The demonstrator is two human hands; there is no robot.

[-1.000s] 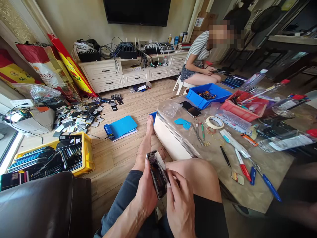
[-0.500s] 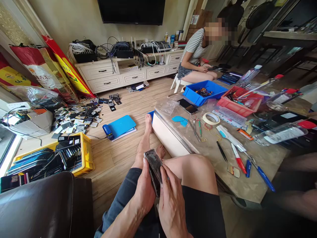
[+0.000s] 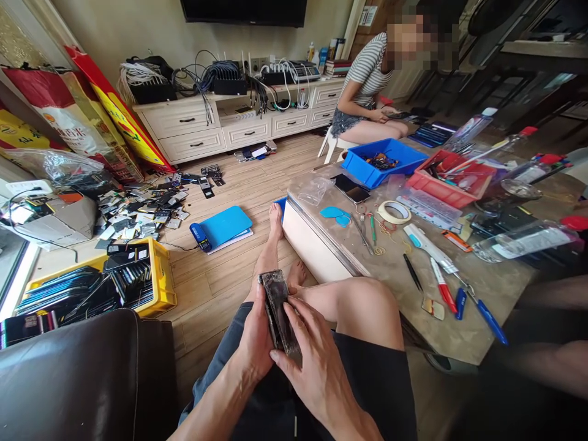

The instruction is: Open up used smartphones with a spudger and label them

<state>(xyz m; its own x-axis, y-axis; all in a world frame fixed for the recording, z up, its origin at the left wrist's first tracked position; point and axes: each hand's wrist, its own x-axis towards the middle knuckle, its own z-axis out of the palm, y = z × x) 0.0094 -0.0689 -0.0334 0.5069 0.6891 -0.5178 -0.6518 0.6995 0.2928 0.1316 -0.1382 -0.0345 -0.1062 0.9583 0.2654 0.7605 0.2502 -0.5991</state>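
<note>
A dark smartphone [image 3: 276, 295] with a scuffed, worn-looking screen is above my lap, tilted up to the left. Its screen side looks skewed against the body, with a gap along the left edge. My left hand [image 3: 255, 340] wraps around the phone's left side and underside, thumb along the edge. Over the right side of the screen lie the bent fingers of my right hand [image 3: 316, 352], while its thumb presses near the lower end. The phone's lower right part is hidden beneath that hand.
To the right, a low table [image 3: 459, 334] bears tweezers [image 3: 412, 271], masking tape [image 3: 394, 212], a red bin [image 3: 450, 184] and a blue bin [image 3: 383, 162]. A yellow crate [image 3: 160, 278] of phone parts stands left, near a dark leather seat [image 3: 68, 373]. Another person [image 3: 362, 92] sits beyond.
The phone has shifted slightly left and up in view with both hands. My right fingers have spread further over its screen, and the right thumb now shows at its lower end.
</note>
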